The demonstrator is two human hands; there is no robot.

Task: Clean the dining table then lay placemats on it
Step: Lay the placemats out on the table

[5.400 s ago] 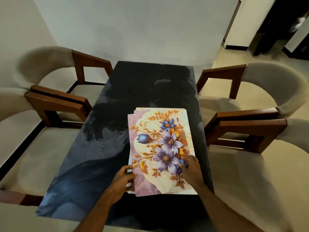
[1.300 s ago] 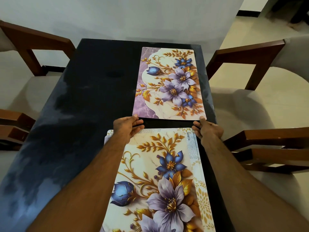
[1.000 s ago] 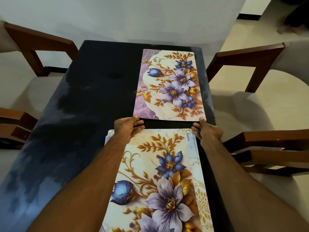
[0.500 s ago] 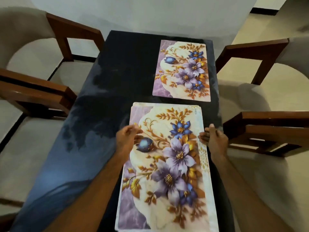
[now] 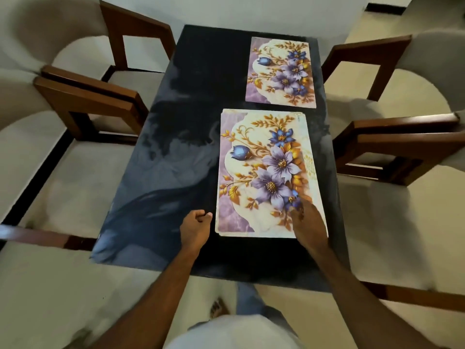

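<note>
A dark marbled dining table carries two floral placemat spots along its right side. One placemat lies alone at the far right. Nearer to me lies a stack of placemats, with a lower mat's edge showing along its right side. My right hand rests on the stack's near right corner, fingers laid on the top mat. My left hand hovers over the bare table just left of the stack's near left corner, fingers curled, holding nothing.
Two cushioned wooden chairs stand along the table's left side, and two more chairs along its right. A white wall is behind the far end. My legs and a foot show below the near table edge.
The view has pulled back from the table. Both hands slid from the stack's far edge to its near end; the left hand came off the mat.
</note>
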